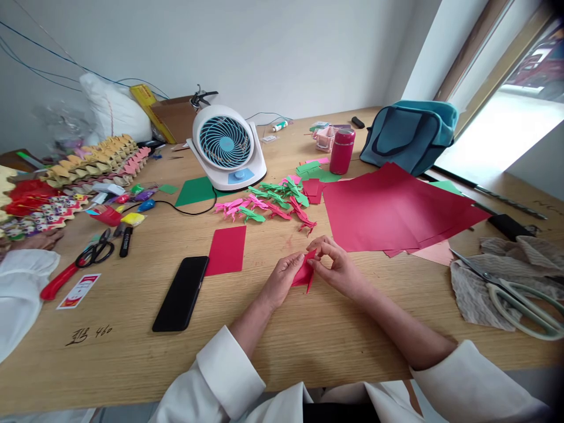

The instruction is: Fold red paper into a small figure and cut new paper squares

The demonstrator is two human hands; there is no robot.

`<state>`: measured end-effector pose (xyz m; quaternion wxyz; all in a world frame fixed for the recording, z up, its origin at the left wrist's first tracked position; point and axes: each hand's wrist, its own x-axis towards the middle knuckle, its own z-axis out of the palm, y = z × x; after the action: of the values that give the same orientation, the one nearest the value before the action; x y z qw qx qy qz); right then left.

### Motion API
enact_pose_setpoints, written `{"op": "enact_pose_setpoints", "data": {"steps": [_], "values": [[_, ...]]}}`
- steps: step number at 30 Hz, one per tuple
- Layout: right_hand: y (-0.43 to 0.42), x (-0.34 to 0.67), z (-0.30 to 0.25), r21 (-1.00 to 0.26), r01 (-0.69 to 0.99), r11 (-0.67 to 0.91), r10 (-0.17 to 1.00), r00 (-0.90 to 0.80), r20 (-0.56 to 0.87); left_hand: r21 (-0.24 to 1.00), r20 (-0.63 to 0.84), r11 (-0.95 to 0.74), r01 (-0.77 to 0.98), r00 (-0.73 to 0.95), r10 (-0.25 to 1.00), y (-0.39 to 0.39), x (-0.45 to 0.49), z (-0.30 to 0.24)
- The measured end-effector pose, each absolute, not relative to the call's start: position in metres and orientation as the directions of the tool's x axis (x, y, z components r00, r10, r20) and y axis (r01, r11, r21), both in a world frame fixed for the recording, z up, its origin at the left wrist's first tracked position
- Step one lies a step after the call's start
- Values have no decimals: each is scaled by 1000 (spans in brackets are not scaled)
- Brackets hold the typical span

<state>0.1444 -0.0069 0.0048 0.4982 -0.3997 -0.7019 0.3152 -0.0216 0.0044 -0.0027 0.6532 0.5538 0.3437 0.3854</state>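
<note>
Red paper (302,275) pinched between our left fingers (292,264), right fingers (322,269) closed on its edge; if we tug unevenly, paper could skew or tear.

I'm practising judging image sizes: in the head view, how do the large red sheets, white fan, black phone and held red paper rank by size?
1. Large red sheets
2. White fan
3. Black phone
4. Held red paper, partly covered by the fingers
</note>
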Motion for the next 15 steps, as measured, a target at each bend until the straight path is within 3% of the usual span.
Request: {"op": "enact_pose_setpoints", "data": {"steps": [6,15], "values": [[-7,145,6,-827,267,495,868,-182,461,998,55,-52,-19,483,874,7,-23,1],[-8,148,7,-867,218,448,894,-138,427,998,59,-70,0,524,850,6,-25,3]]}}
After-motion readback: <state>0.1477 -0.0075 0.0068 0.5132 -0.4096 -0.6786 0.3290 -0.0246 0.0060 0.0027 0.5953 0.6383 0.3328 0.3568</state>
